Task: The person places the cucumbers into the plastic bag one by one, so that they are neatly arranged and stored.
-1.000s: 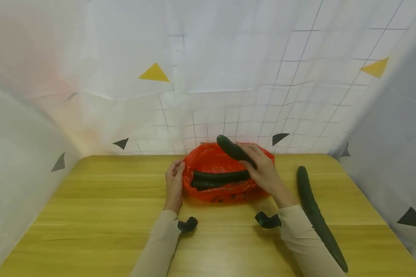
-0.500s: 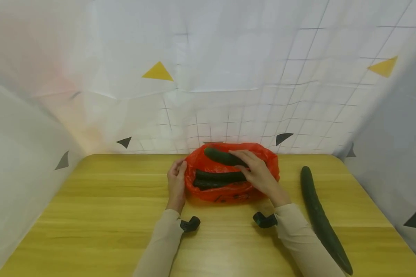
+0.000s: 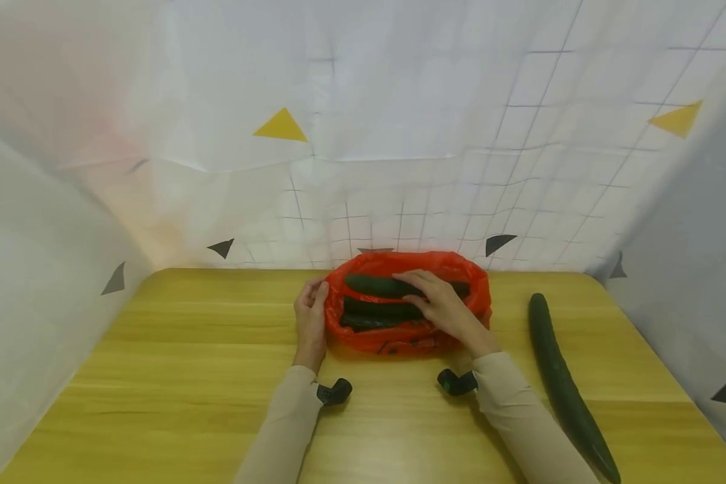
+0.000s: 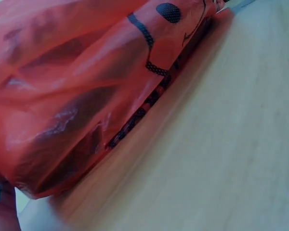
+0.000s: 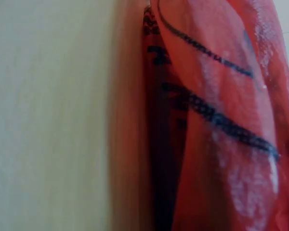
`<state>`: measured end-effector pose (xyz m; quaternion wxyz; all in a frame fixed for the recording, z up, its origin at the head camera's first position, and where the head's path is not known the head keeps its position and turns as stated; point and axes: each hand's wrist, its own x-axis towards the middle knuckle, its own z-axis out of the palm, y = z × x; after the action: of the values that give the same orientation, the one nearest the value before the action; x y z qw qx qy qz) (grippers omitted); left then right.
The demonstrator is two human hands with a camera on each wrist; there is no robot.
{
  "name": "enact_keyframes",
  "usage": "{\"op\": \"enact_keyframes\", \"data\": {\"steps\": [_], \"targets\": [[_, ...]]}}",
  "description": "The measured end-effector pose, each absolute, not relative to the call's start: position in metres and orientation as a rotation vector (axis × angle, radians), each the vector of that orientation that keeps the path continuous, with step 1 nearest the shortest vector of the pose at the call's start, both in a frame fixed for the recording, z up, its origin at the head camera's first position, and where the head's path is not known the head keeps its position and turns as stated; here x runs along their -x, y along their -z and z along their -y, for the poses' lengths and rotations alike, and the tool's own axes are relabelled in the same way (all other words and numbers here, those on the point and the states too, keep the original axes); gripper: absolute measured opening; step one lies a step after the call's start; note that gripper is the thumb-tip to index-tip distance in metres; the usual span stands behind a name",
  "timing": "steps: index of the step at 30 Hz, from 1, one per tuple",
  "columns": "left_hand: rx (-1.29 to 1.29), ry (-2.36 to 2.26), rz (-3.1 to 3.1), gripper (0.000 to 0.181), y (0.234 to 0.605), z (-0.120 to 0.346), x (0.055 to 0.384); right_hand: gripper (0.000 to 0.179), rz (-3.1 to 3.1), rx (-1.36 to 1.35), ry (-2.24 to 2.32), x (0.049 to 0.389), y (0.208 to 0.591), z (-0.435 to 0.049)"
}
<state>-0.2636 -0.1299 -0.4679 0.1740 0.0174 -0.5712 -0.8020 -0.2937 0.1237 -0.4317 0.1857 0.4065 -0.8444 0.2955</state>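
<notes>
A red plastic bag [image 3: 353, 343] lies spread open on its side of the table near the wall, with dark print on its front. My left hand [image 3: 310, 316] pinches the bag's left rim between thumb and fingers. Inside the bag, my right hand [image 3: 441, 306] grips a dark green cucumber [image 3: 369, 286] around its middle, thumb in front and fingers behind. In front of it lie two more cucumbers [image 3: 372, 310], side by side, their right ends hidden by the right hand. Through the left wrist view, the bag's wall [image 4: 101, 62] shows dark shapes inside.
One long curved cucumber [image 3: 562, 380] lies on the wooden table [image 3: 157, 376], right of the right forearm. White sheeting [image 3: 387, 101] with grid lines and triangle marks rises behind the table and at both sides.
My right hand has lowered the cucumber from above the bag's back rim down into the bag, turning it from slanted to nearly level. The left hand keeps its hold on the rim.
</notes>
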Motion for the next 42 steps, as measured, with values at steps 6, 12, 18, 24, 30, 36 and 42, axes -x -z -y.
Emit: {"op": "enact_keyframes", "data": {"steps": [6, 12, 18, 24, 30, 36, 42], "targets": [[-0.053, 2.29, 1.612, 0.029, 0.466, 0.126, 0.263, 0.046, 2.493, -1.101, -0.824, 0.294, 0.433, -0.123], [-0.06, 2.313, 1.595, 0.025, 0.463, 0.121, 0.262, 0.044, 2.541, -1.077, -0.814, 0.294, 0.434, -0.124], [-0.052, 2.293, 1.582, 0.024, 0.464, 0.123, 0.263, 0.041, 2.574, -1.08, -0.809, 0.301, 0.436, -0.119], [-0.058, 2.275, 1.592, 0.022, 0.467, 0.126, 0.264, 0.038, 2.607, -1.137, -0.791, 0.309, 0.435, -0.113], [-0.075, 2.281, 1.613, 0.021, 0.469, 0.127, 0.262, 0.036, 2.639, -1.178, -0.833, 0.316, 0.436, -0.114], [-0.079, 2.279, 1.629, 0.025, 0.471, 0.127, 0.26, 0.036, 2.681, -1.199, -0.868, 0.316, 0.435, -0.114], [-0.065, 2.278, 1.669, 0.03, 0.468, 0.128, 0.259, 0.034, 2.687, -1.164, -0.866, 0.317, 0.435, -0.113]]}}
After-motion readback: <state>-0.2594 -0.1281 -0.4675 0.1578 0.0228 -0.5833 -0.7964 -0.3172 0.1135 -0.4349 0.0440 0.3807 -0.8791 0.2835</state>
